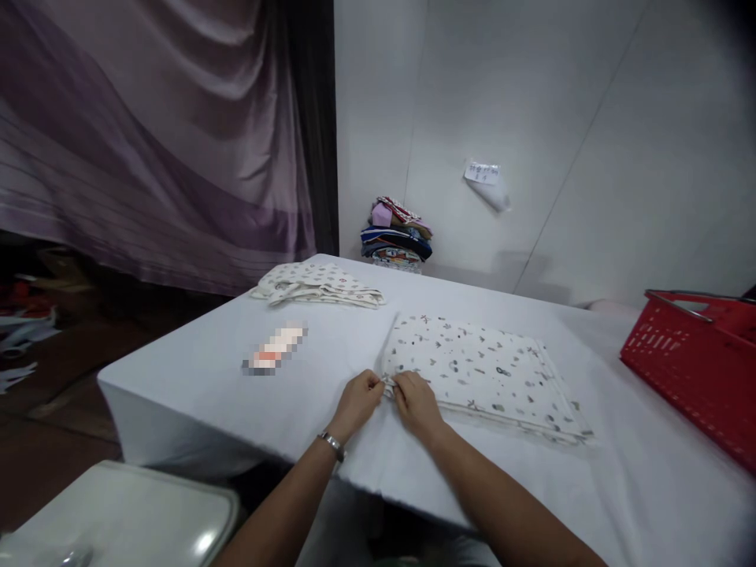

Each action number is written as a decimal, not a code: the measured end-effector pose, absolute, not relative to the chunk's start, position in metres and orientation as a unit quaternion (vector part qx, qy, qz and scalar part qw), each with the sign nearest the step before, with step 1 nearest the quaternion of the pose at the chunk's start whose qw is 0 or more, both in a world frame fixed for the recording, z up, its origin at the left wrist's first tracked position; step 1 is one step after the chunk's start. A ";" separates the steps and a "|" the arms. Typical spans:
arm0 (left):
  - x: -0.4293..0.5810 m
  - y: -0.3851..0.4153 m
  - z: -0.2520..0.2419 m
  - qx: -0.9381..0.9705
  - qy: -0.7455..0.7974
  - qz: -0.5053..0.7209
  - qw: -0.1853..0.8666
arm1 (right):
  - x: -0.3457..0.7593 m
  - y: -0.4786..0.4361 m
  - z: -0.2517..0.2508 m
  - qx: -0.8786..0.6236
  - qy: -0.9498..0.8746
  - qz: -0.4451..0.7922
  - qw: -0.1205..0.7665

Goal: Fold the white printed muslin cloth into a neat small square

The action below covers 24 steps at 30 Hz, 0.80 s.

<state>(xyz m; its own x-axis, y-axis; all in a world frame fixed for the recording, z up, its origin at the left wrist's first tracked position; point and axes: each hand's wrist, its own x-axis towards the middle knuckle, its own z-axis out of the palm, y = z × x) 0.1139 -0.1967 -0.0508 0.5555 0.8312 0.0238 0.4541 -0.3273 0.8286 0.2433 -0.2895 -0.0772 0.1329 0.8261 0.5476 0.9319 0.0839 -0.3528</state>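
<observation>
Pinching the near left corner of a folded white printed cloth, a person's left hand and right hand work side by side, each grip closed on the fabric. The cloth lies flat on a white-covered bench, between a second printed cloth, farther back at left, and a red plastic basket at right.

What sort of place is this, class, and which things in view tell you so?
Probably a cloth-folding workspace: a folded patterned cloth under two hands, a stack of folded textiles by the wall, and a red basket on the table.
</observation>
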 end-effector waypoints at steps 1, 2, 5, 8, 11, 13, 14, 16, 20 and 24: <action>0.113 -0.196 -0.052 0.772 0.415 0.229 0.424 | 0.243 -0.290 -0.077 -0.670 -0.657 -0.082 0.336; 0.111 -0.195 -0.053 0.763 0.421 0.227 0.436 | 0.243 -0.290 -0.078 -0.669 -0.661 -0.086 0.328; 0.110 -0.194 -0.056 0.729 0.438 0.219 0.478 | 0.242 -0.291 -0.077 -0.673 -0.677 -0.093 0.282; 0.111 -0.196 -0.056 0.665 0.437 0.231 0.560 | 0.241 -0.290 -0.076 -0.678 -0.684 -0.092 0.254; 0.113 -0.197 -0.051 0.609 0.435 0.259 0.610 | 0.240 -0.289 -0.074 -0.681 -0.686 -0.092 0.239; 0.115 -0.197 -0.048 0.611 0.437 0.258 0.608 | 0.240 -0.289 -0.074 -0.685 -0.685 -0.095 0.230; 0.117 -0.197 -0.047 0.624 0.438 0.252 0.596 | 0.240 -0.288 -0.074 -0.686 -0.685 -0.097 0.226; 0.119 -0.194 -0.048 0.658 0.447 0.235 0.558 | 0.240 -0.288 -0.072 -0.686 -0.686 -0.097 0.221; 0.124 -0.186 -0.056 0.708 0.464 0.218 0.487 | 0.240 -0.291 -0.068 -0.680 -0.693 -0.091 0.219; 0.123 -0.182 -0.058 0.756 0.478 0.202 0.399 | 0.250 -0.307 -0.062 -0.666 -0.712 -0.087 0.207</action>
